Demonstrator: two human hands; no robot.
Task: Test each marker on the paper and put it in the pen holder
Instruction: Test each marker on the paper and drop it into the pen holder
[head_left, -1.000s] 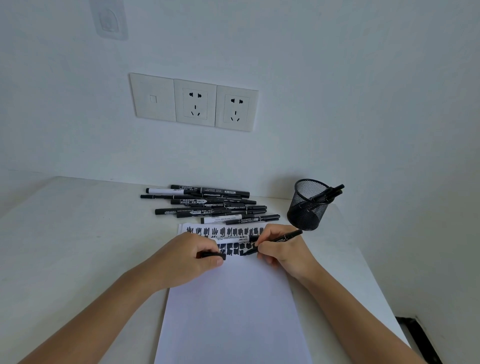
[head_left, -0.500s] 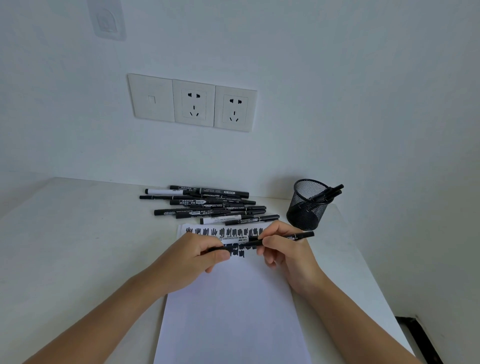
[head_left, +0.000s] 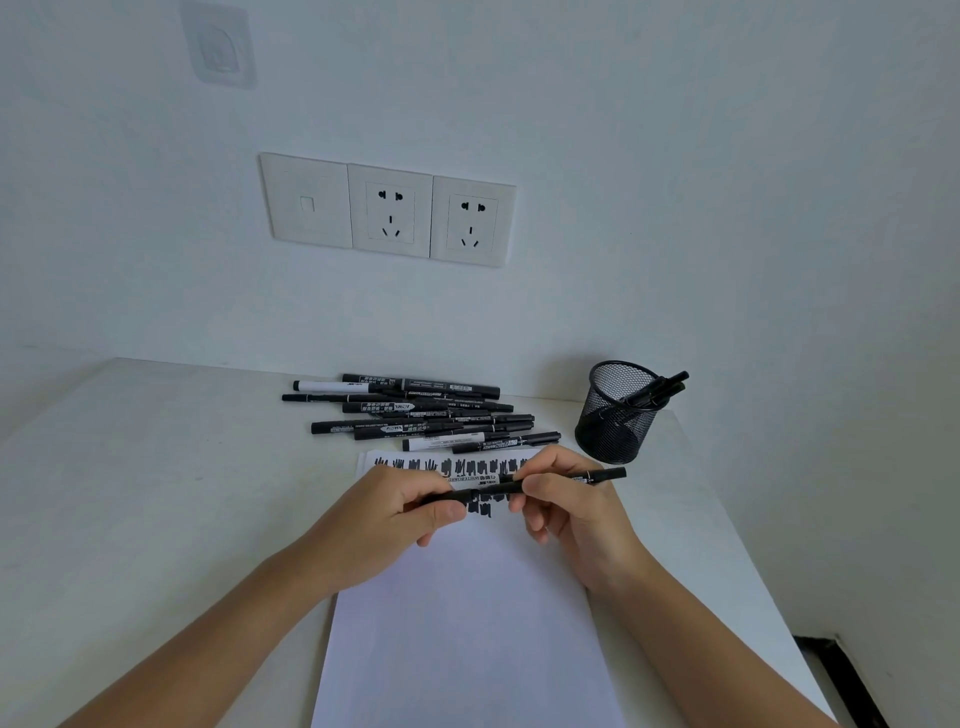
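Black marker (head_left: 493, 489): it is up in the air, just over the far part of the paper (head_left: 467, 623).
Left hand (head_left: 395, 514): its fingers curl round the left end of the marker.
Right hand (head_left: 566, 514): its thumb and fingers pinch the marker further along. The right end sticks out past them.
Which way it points: the marker lies almost flat, and its long way runs left to right. The right end is a little higher and points toward the pen holder (head_left: 613, 426). I cannot tell which end has the tip, because the left hand hides that end.
Step now: I think the cap is being pushed on at the left end.
How to do it well: keep the cap and the marker in one straight line. Push the hands toward each other until the cap sits tight. Keep the tip off the fingers and off the clean part of the paper.
Test marks (head_left: 410, 464): black scribbles sit in rows near the far edge of the paper. The near part is blank.
Holder: it is a black mesh cup on the worktop (head_left: 156, 493), near the right hand. A few markers lean in it.
Pile of markers (head_left: 415, 415): they lie flat past the paper, near the wall.
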